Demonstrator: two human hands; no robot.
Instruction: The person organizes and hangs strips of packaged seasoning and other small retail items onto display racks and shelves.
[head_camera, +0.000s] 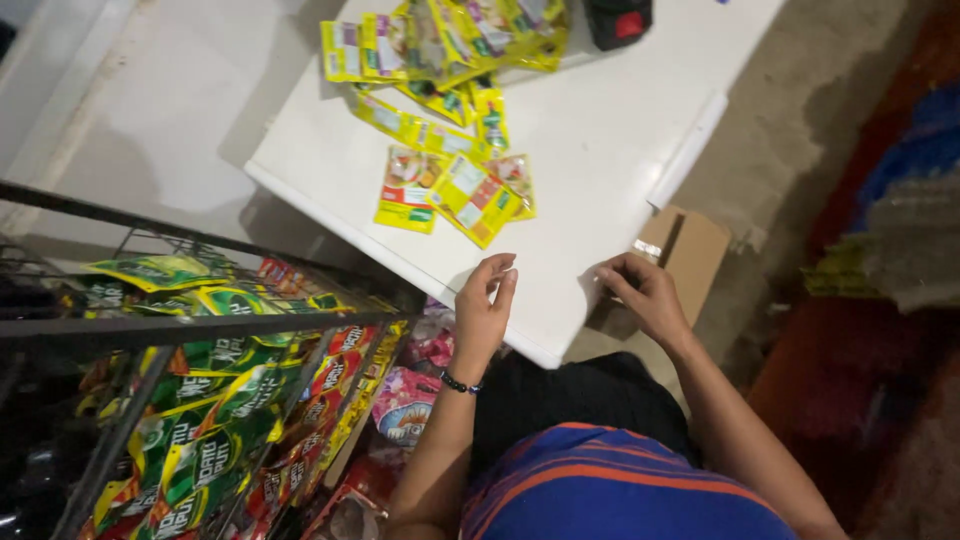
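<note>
My left hand (483, 305) hovers over the near edge of a white table top (590, 150), thumb and forefinger pinched together; nothing shows between them. My right hand (645, 290) rests at the same edge a little to the right, fingers curled inward, and whatever it may hold is too small to make out. Just beyond both hands lie loose yellow sachets (460, 195) with red and green print. A longer strip and pile of the same yellow sachets (440, 45) stretches toward the far side of the table.
A black wire rack (180, 325) at the left holds green, yellow and red snack packets (210, 420). Pink packets (405, 400) lie under the table edge. A cardboard box (695, 250) stands right of the table. A black and red object (618, 20) sits at the far end.
</note>
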